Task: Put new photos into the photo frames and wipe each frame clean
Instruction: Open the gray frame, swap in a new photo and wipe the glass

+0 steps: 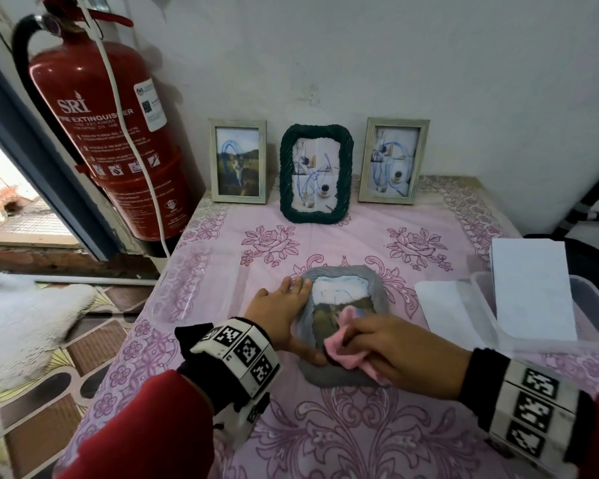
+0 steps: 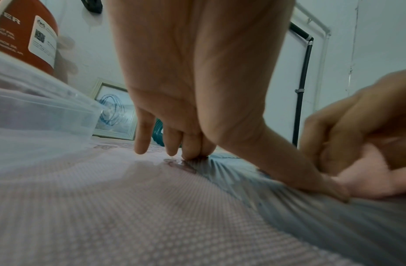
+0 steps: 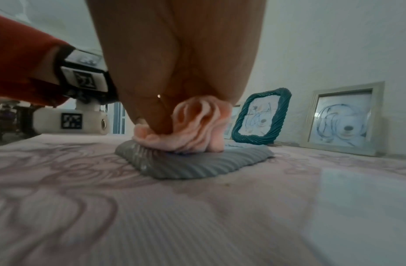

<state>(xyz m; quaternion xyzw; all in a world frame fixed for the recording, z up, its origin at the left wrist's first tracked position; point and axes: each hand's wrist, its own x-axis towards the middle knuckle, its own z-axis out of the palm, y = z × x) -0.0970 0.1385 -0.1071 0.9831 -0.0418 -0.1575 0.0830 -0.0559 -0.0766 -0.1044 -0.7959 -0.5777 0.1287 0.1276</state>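
A grey ribbed photo frame [image 1: 377, 288] [image 3: 188, 167] [image 2: 334, 216] lies flat in the middle of the table with a photo in it. My left hand [image 1: 284, 312] [image 2: 197, 108] lies flat along its left edge, with straight fingers and the thumb pressing on the frame. My right hand [image 1: 405, 354] [image 3: 174, 63] grips a bunched pink cloth [image 1: 346, 350] [image 3: 197, 129] [image 2: 368, 172] and presses it on the frame's glass. Three more frames stand against the wall: a pale wooden frame [image 1: 238, 161], a dark green twisted frame [image 1: 316, 173] [image 3: 261, 117] and a second pale wooden frame [image 1: 393, 160] [image 3: 343, 120].
A clear plastic box [image 1: 588, 305] with white sheets [image 1: 529, 288] sits at the table's right edge. A red fire extinguisher [image 1: 101, 133] hangs on the wall at the left, beside the table. A pink flowered cloth [image 1: 325, 426] covers the table.
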